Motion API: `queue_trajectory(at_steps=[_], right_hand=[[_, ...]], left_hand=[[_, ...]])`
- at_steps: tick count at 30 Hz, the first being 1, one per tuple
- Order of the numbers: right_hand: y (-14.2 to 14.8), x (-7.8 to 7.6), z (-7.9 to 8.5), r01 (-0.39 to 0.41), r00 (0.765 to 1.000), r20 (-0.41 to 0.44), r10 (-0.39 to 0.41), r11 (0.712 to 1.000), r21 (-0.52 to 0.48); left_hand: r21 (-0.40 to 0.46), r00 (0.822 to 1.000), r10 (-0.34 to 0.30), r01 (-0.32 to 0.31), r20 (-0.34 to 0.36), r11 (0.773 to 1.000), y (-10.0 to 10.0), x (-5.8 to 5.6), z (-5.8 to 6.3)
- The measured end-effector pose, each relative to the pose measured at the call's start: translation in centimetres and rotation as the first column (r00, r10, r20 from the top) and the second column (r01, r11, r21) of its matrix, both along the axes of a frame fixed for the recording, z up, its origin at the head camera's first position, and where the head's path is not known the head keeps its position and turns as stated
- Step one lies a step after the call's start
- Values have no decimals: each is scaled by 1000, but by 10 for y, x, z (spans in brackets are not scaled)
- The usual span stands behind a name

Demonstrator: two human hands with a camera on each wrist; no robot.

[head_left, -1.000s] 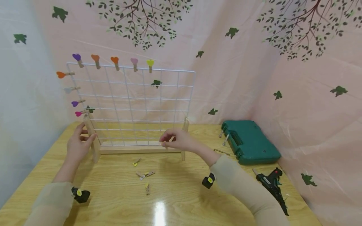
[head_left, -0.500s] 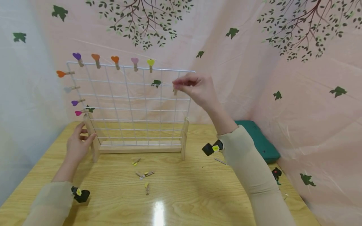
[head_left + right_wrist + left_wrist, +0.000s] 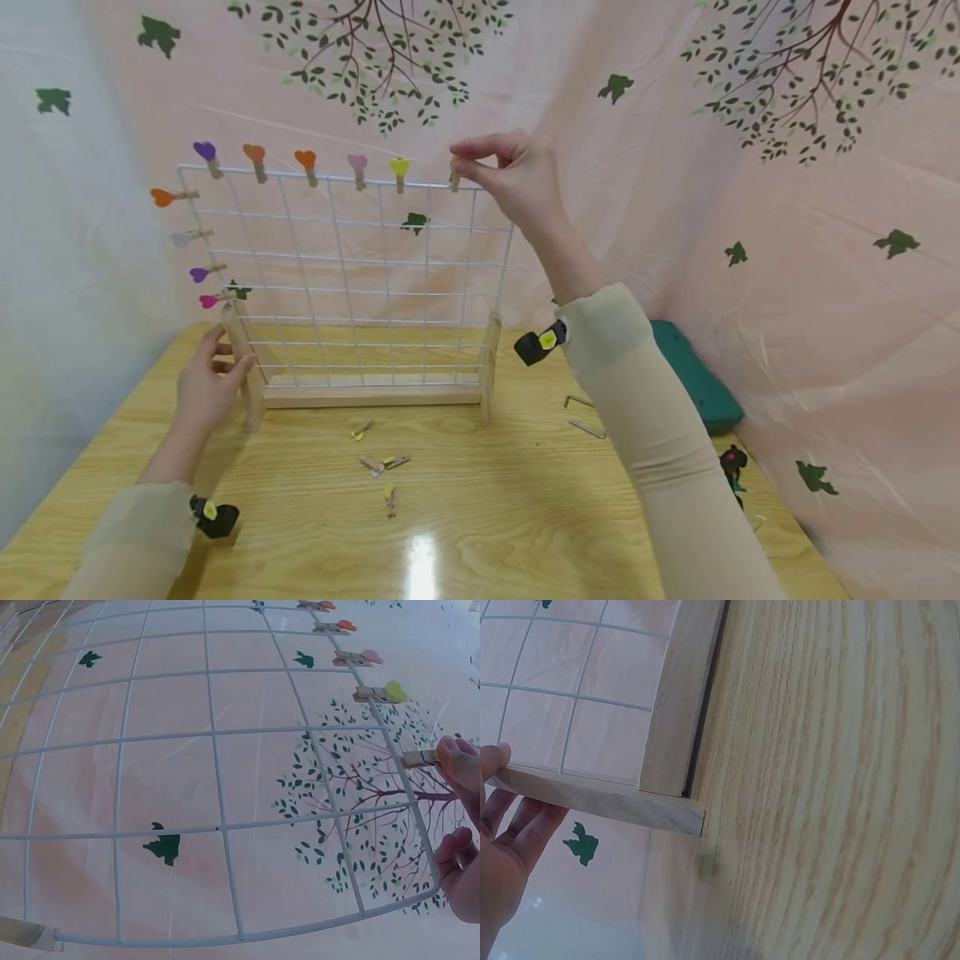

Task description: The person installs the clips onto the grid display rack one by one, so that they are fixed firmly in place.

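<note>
We face the wire grid (image 3: 342,257); at its eight o'clock stands a wooden post (image 3: 604,801), gripped by our left hand (image 3: 206,383). Our right hand (image 3: 519,179), the nearer, pinches a clothespin (image 3: 418,759) around the grid's one o'clock: long axis upright, lower end at the top edge, nine o'clock from that hand, two from the left.

The right grip (image 3: 519,173) hides part of a wooden clip (image 3: 418,759). Below the grip, a sleeve (image 3: 652,433) covers some green box (image 3: 701,379).

From here I count two hands (image 3: 206,383) (image 3: 525,179), one wire grid (image 3: 334,221), nine clipped pegs (image 3: 306,159), one pinched peg (image 3: 454,181), four loose pegs (image 3: 391,503), two bent metal keys (image 3: 587,429) and one green case (image 3: 696,375).
</note>
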State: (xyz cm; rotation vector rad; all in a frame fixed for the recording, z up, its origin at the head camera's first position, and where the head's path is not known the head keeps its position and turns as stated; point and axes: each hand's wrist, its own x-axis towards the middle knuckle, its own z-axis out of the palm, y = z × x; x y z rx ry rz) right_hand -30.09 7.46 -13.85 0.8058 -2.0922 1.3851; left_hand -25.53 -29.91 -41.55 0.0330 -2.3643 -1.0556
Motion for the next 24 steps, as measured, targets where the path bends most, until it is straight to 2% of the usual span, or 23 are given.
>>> queue_trajectory(at_steps=[5,12,15,18,21,24], right_hand=[[0,-4,-5,-9,999,51,8,1000,19],[5,-37,-18,27,999,-25,-25,993,111],[5,-27,-14,26,999,-36,-21,992,126],[6,-7,-9,2,999,-51,3,994,108],[6,15,-8,-59,995,-71,66,994,89],[6,30,-17,-135,986,-79,144,985,112]], left_hand=[[2,1000,1,-1,2,1000,0,0,0],[-6,1000,-3,3,-10,1000,0,0,1],[-9,1000,-1,1,-6,1000,0,0,1],[-8,1000,0,0,0,1000,0,0,1],[-9,1000,-1,1,-3,1000,0,0,1],[-11,1000,-1,1,-7,1000,0,0,1]])
